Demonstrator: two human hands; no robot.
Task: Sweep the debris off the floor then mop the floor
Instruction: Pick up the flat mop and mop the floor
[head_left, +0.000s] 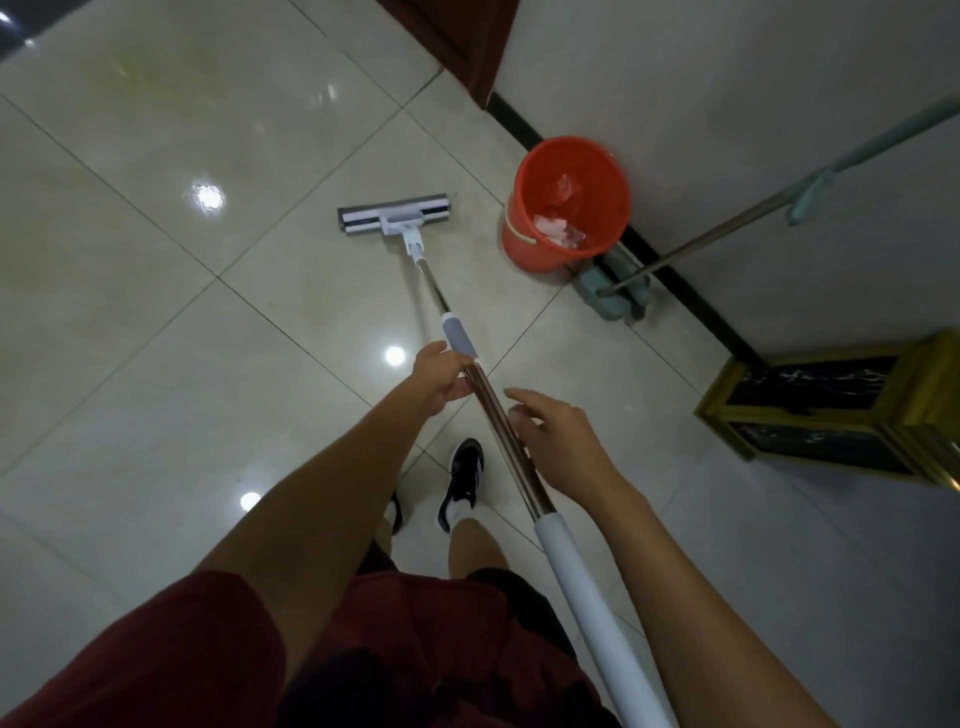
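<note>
Mop with flat grey-and-white rectangular head (393, 214), resting on the glossy cream tiled floor (156, 260), a little left of the bucket. Its shaft (501, 431) is metal with a coppery sheen, carrying a grey-and-white sliding sleeve (460, 336) partway down and a long white tube section (582, 597) at the near end; it slopes from the head back toward the person's right side.

Left hand (439, 376): grasping the shaft just below the grey sleeve, fingers wrapped round it from the left.

Right hand (558, 436): released, fingers spread and loosely extended, just beside the shaft on its right; whether the fingertips touch the metal cannot be told.

Round orange plastic bucket (566, 202): upright on the floor close to the wall, holding crumpled pale and pinkish scraps.

Teal plastic dustpan (615, 291): on the floor just beside the bucket, against the black skirting, with a long thin handle (727, 231) leaning up along the white wall (727, 104).

Gold-framed cabinet with dark marbled panels (841, 410): at the right, against the wall.

Black-and-white trainers (462, 483): on the person's feet, below the shaft. Dark red shorts (208, 649): in the foreground.
</note>
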